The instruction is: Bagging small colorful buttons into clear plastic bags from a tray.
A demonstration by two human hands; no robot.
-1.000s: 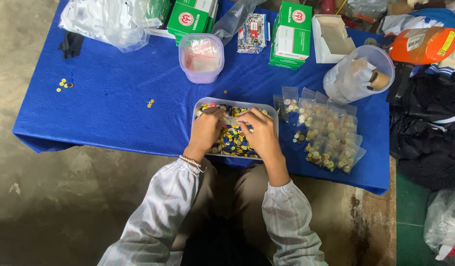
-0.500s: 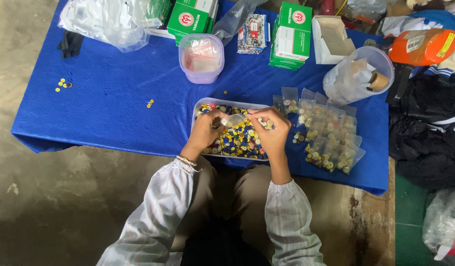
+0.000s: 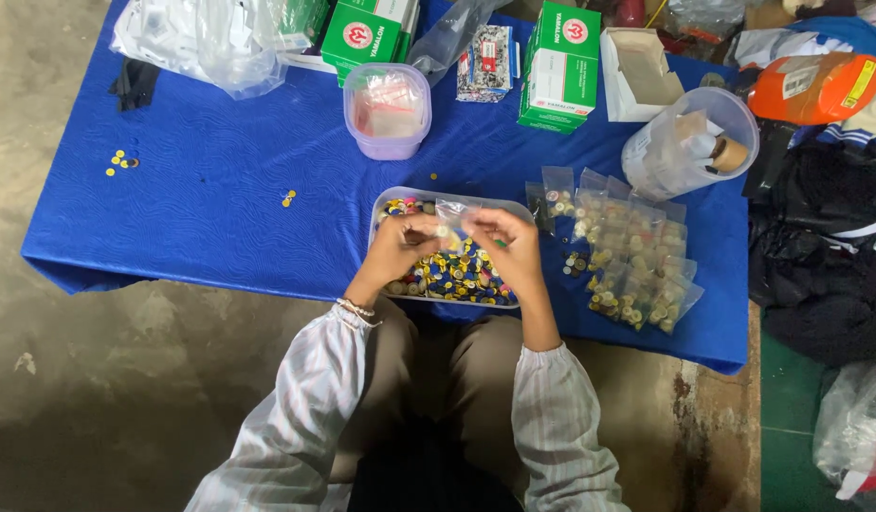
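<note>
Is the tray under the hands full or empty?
Full: the tray is heaped with small colourful buttons, beneath the left hand and right hand.

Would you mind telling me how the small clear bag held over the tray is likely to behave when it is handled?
The bag is thin clear film pinched between the left hand and right hand, so it is probably floppy and very light. The glossy film may be slippery. With pieces inside it would likely sag, like the filled bags nearby.
</note>
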